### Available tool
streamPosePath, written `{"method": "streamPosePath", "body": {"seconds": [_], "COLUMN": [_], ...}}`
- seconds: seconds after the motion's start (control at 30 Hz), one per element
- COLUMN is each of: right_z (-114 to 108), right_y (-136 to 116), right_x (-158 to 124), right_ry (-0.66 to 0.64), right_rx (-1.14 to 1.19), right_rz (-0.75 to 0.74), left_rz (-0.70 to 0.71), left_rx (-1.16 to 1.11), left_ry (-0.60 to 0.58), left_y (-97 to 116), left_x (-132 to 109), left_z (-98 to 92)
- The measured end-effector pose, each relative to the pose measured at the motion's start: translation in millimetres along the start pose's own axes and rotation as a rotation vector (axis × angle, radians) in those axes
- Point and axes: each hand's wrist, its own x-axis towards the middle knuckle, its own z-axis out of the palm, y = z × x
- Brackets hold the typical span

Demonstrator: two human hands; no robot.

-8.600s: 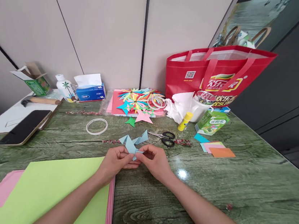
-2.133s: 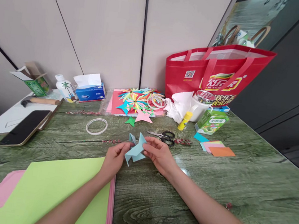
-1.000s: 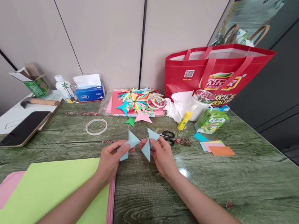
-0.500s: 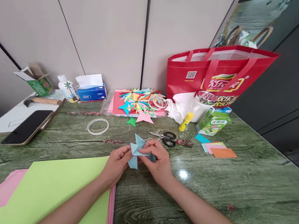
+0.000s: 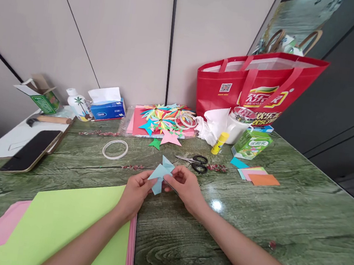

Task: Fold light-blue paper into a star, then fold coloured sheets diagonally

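Observation:
A light blue folded paper star (image 5: 159, 174) is held between both hands above the table's middle. My left hand (image 5: 137, 190) pinches its left point between thumb and fingers. On the other side, my right hand (image 5: 187, 189) is closed on the right part, its thumb pressed on the front face; the fingertips behind the paper are partly hidden. Just beyond the hands lie black-handled scissors (image 5: 197, 163). Farther back are a pink paper star (image 5: 171, 138) and a small green paper star (image 5: 155, 143).
Light green sheets (image 5: 65, 222) over pink ones lie front left. A tape roll (image 5: 115, 149), a phone (image 5: 32, 151) and a hammer (image 5: 49, 120) are at left. Behind stand a tissue box (image 5: 108, 110), glue stick (image 5: 220, 143), mug (image 5: 237, 129) and red bag (image 5: 220, 97). Paper slips (image 5: 265, 180) lie right.
The blue paper star has been turned in the hands: a flat face now shows where a raised folded flap stood before. Both hands stay in nearly the same place.

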Motion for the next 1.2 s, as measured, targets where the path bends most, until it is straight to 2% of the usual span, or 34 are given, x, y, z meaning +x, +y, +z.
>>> {"method": "streamPosePath", "body": {"seconds": [0.07, 0.2, 0.27, 0.4, 0.63, 0.73, 0.93, 1.2], "right_z": [-3, -6, -6, -6, -3, -1, -6, -5], "right_y": [0, -2, -2, 1, -1, -1, 4, 5], "right_x": [3, 4, 5, 5, 2, 1, 6, 4], "right_ry": [0.034, 0.014, -0.023, -0.105, -0.241, -0.236, -0.033, -0.051], "right_rx": [0.019, -0.003, -0.028, -0.060, 0.051, 0.027, -0.097, -0.088], "right_rz": [0.056, 0.138, 0.134, 0.090, -0.061, -0.097, -0.045, -0.032], "left_rz": [0.011, -0.038, -0.071, -0.102, -0.026, -0.017, -0.095, -0.156], "left_rx": [0.049, 0.077, 0.068, 0.027, -0.138, -0.159, -0.115, -0.057], "left_ry": [-0.087, -0.213, -0.195, -0.084, 0.123, 0.120, -0.021, 0.004], "left_y": [2, 5, 6, 7, 8, 9, 11, 5], "left_x": [-1, -2, -2, 0, 4, 5, 0, 1], "left_z": [-0.5, -2.8, -3.5, -2.4, -4.6, -5.2, -3.5, -7.3]}}
